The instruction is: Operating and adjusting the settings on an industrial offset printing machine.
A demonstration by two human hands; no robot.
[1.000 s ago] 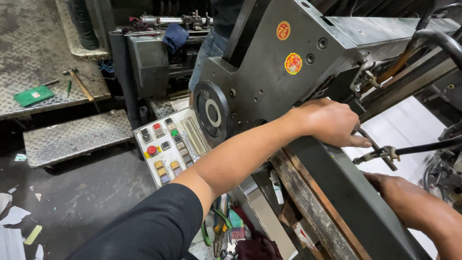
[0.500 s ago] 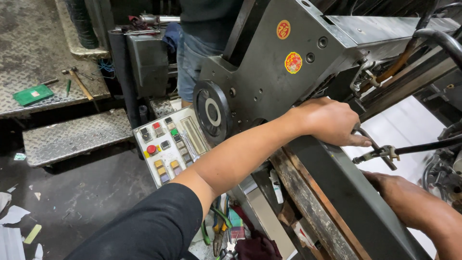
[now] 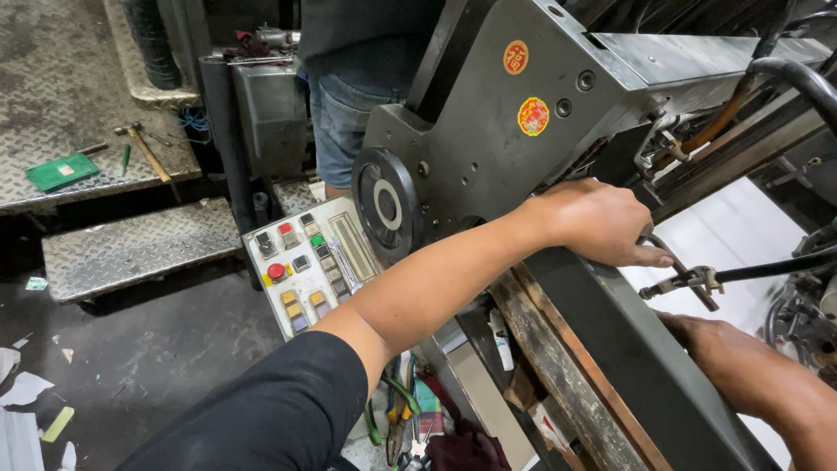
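Workshop floor of dark, paper-littered concrete with steel tread-plate steps (image 3: 131, 249); grey press frame (image 3: 523, 148) fills the head view. Left hand (image 3: 602, 222), reaching across the frame, has its grip curled closed round a thin bent metal lever (image 3: 676, 266) beside a black hose clamp (image 3: 697, 281). Right hand (image 3: 706, 336) lies low behind the frame's edge, its grip hidden, so cannot be judged. Compared with half a second earlier, both hands sit unchanged; a co-worker's jeans (image 3: 344, 122) have moved nearer the button panel (image 3: 301, 266)

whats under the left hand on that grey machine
The left hand rests on the grey machine frame, fingers over a thin bent metal rod. What the palm covers is hidden.
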